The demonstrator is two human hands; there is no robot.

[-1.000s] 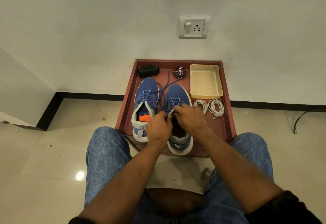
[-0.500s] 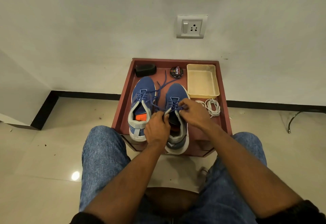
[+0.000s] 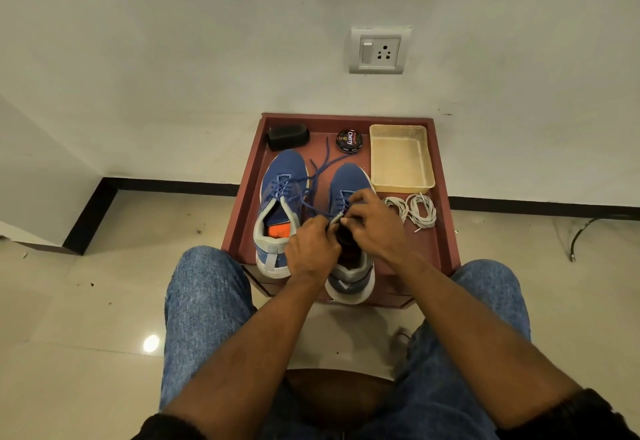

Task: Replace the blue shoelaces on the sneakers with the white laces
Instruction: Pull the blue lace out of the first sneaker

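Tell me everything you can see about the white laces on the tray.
The white laces lie as two loose coiled bundles side by side on the red tray, just in front of the cream basket and right of the right sneaker. They look like thin cord, with tips trailing toward the person. Nothing holds them; the right hand is close by but apart.

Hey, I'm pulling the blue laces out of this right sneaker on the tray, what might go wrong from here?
1. The right sneaker has its heel over the tray's front edge; tugging toward you may tip it off.
2. The loose blue laces of both shoes cross between them, so pulling might drag or snag the left sneaker's lace.
3. The white laces lie coiled beside your right hand; a sweep may scatter them.
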